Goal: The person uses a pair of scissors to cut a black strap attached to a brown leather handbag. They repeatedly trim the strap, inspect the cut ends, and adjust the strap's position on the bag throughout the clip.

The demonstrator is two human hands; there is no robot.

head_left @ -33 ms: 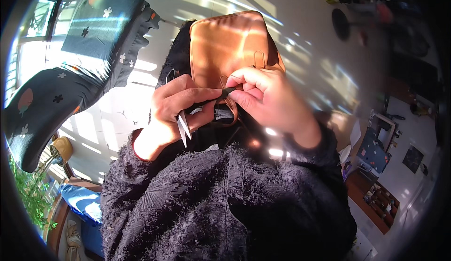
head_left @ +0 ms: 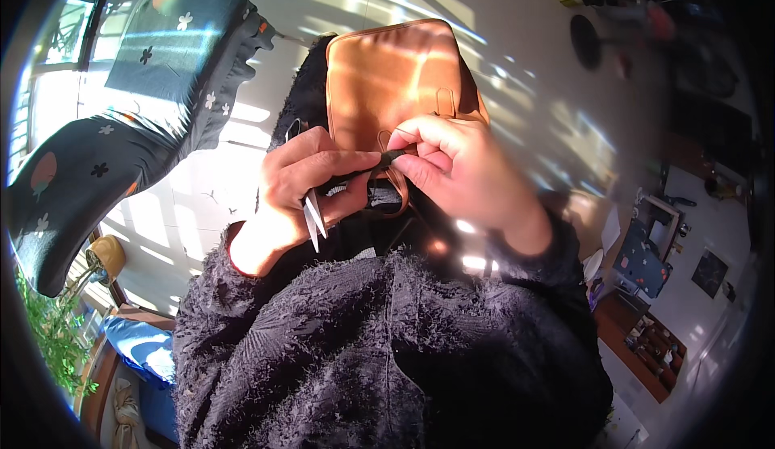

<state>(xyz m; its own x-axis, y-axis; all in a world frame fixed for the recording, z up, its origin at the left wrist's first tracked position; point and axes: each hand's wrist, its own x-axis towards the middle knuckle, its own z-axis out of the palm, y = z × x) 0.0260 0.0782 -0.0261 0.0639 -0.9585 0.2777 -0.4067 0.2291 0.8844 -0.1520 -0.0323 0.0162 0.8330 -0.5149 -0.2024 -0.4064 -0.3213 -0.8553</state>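
Note:
A tan leather-like bag lies in front of me over dark fuzzy cloth. My left hand is closed, with a pair of scissors tucked in its palm, blades pointing down toward me. Its thumb and forefinger also pinch a black strip by the bag's near edge. My right hand pinches the same strip between thumb and forefinger, so the fingertips of both hands nearly meet. Just below them curves a thin brown bag handle. The strip's far end is hidden by my fingers.
To the left stands a seat under a dark flowered cover. A yellow rounded object, a blue cushion and a green plant are at lower left. A brown wooden shelf unit is at lower right.

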